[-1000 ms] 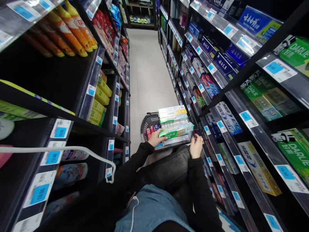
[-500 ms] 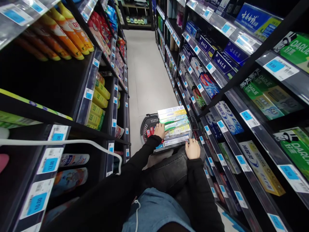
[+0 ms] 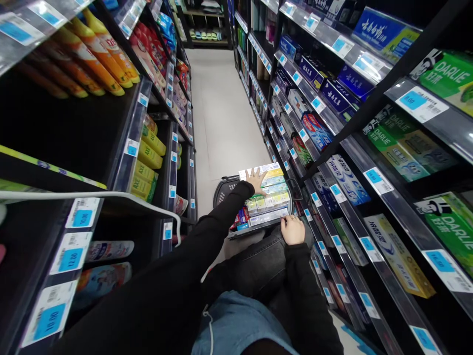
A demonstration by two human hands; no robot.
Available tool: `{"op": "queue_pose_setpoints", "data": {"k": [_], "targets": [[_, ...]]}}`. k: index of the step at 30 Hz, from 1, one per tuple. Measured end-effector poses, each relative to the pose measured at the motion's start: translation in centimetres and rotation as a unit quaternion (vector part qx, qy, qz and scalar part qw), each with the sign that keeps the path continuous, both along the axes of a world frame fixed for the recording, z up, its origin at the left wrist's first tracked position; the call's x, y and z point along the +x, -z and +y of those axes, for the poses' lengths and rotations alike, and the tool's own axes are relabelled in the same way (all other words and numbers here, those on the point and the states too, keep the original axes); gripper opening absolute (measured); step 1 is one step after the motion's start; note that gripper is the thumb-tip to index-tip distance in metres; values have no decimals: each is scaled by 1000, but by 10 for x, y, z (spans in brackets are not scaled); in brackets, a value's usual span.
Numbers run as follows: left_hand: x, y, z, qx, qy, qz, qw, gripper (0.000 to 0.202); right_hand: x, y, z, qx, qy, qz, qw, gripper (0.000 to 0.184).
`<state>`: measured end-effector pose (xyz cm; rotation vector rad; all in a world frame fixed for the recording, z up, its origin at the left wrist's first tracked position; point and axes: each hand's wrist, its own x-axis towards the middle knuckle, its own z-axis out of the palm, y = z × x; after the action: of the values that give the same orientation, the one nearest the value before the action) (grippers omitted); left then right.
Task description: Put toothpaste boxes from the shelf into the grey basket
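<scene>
A dark shopping basket stands on the floor in front of my knees, packed with toothpaste boxes. My left hand lies over the far boxes with its fingers spread, touching a white and yellow box at the top. Below it are green-and-white boxes and a row of pale yellow boxes. A long white box lies along the near side, and small red boxes fill the left. My right hand rests at my knee by the basket's near right corner, fingers curled; what they hold, if anything, is hidden.
Shelves line both sides of a narrow aisle floor. On the right are toothpaste boxes, among them green Darlie boxes. Orange bottles and yellow AXE boxes stand on the left. A white cable crosses the left side.
My left hand has moved from the basket's left middle up and right onto the far boxes, and its fingers have spread. The tilted green-and-white box now lies flatter. My right hand has barely moved.
</scene>
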<state>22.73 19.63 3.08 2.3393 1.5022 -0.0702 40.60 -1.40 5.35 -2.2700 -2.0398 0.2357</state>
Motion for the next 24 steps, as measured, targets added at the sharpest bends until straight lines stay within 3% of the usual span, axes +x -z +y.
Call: {"op": "queue_pose_setpoints", "data": {"k": [6, 10, 16, 20, 24], "targets": [[25, -3, 25, -60, 16, -29, 998, 118, 0, 1, 1, 2, -3, -9, 1000, 24], [29, -1, 21, -67, -71, -130, 987, 99, -1, 1, 2, 1, -3, -9, 1000, 24], [32, 0, 17, -54, -173, -172, 968, 43, -1, 2, 1, 2, -5, -6, 1000, 25], [21, -2, 24, -51, -269, -201, 940, 40, 0, 2, 0, 7, -6, -8, 1000, 25], [-14, 1, 27, -56, -386, -216, 895, 42, 0, 3, 1, 10, -9, -6, 1000, 24]]}}
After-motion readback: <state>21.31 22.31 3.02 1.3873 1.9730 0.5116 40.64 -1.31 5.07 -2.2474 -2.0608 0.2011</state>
